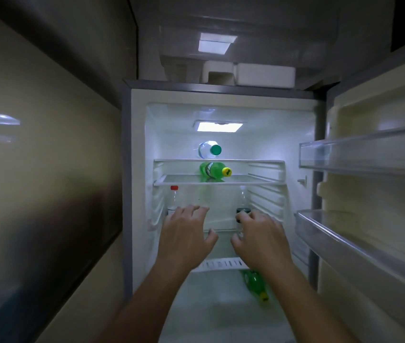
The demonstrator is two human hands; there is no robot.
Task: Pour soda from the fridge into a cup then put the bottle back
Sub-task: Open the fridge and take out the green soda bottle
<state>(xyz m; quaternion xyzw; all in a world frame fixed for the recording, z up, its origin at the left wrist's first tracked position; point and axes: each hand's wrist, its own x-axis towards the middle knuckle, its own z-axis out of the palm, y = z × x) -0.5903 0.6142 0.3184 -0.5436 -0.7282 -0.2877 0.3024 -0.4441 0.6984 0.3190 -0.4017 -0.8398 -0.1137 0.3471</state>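
Observation:
The fridge [137, 169] stands open in front of me. A green soda bottle with a yellow cap [213, 170] lies on its side on the second shelf. Above it lies a clear bottle with a green cap [208, 149]. A second green soda bottle [255, 283] lies at the bottom. On the third shelf stand a clear bottle with a red cap [173, 198] and a dark-capped bottle [242, 214]. My left hand [186, 233] reaches in with fingers spread, holding nothing. My right hand [260, 236] is spread too, its fingertips at the dark-capped bottle.
The open fridge door [369, 194] is at the right with clear door shelves [359, 152]. A glossy wall panel [35, 157] runs along the left. White boxes [250, 74] sit on top of the fridge.

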